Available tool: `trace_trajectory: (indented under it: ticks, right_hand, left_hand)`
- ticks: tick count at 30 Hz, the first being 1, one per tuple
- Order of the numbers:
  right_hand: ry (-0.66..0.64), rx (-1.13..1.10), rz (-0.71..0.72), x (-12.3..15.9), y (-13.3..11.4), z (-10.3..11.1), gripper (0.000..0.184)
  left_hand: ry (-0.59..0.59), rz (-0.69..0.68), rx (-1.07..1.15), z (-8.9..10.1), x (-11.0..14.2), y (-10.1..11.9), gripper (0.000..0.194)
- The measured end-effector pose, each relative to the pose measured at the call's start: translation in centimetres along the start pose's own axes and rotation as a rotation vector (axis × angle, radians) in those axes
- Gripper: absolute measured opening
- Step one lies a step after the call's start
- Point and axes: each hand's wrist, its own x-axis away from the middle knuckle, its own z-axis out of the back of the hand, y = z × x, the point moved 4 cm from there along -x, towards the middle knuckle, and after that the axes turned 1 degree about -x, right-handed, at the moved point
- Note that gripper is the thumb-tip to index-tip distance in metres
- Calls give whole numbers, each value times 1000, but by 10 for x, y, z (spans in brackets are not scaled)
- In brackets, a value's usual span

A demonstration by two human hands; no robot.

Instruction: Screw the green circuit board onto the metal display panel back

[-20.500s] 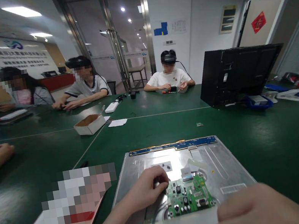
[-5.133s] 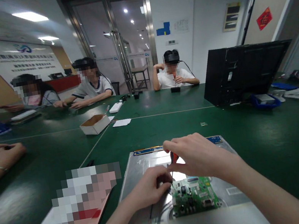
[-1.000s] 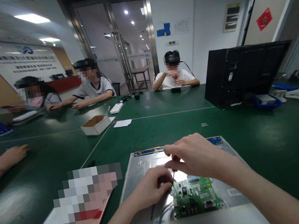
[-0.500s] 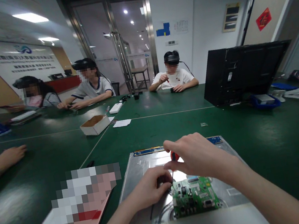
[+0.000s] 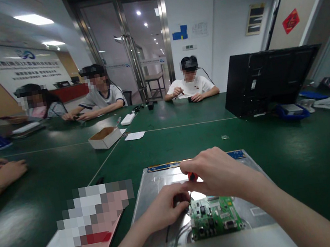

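Observation:
My right hand [image 5: 216,172] is closed round the red and black handle of a screwdriver [image 5: 192,175], whose thin shaft points down to the upper left corner of a green circuit board [image 5: 215,217]. My left hand [image 5: 169,205] is pinched at that same corner, beside the screwdriver's tip; what its fingers hold, if anything, is hidden. The board lies on the silver metal back of a flat panel [image 5: 145,195]. A grey cable [image 5: 175,245] runs along the board's left side, and a blue strip [image 5: 236,154] edges the panel's far side.
Left of the panel lie a pink phone-like slab [image 5: 115,221] and a white one, partly pixelated. An open cardboard box [image 5: 106,140] stands farther off. A black monitor [image 5: 269,79] is at right. Another person's hands [image 5: 7,170] rest at left; several people sit opposite.
My right hand has shifted very slightly round the screwdriver handle; my left hand stays put. At the left, a second hand of the neighbouring person has come into view.

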Motion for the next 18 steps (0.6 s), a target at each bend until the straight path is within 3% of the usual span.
trace_trajectory:
  ticks: [5,15,18]
  right_hand:
    - [18,26,2,0,-1,0,7]
    - [-5,24,47,0,-2,0,15]
    - [-3,26,43,0,-3,1,8]
  left_hand:
    - [-5,-4,-3,-1,0,-5,11]
    - [15,3,-18,1,0,0,11]
    - [13,9,-16,0,1,-1,10]
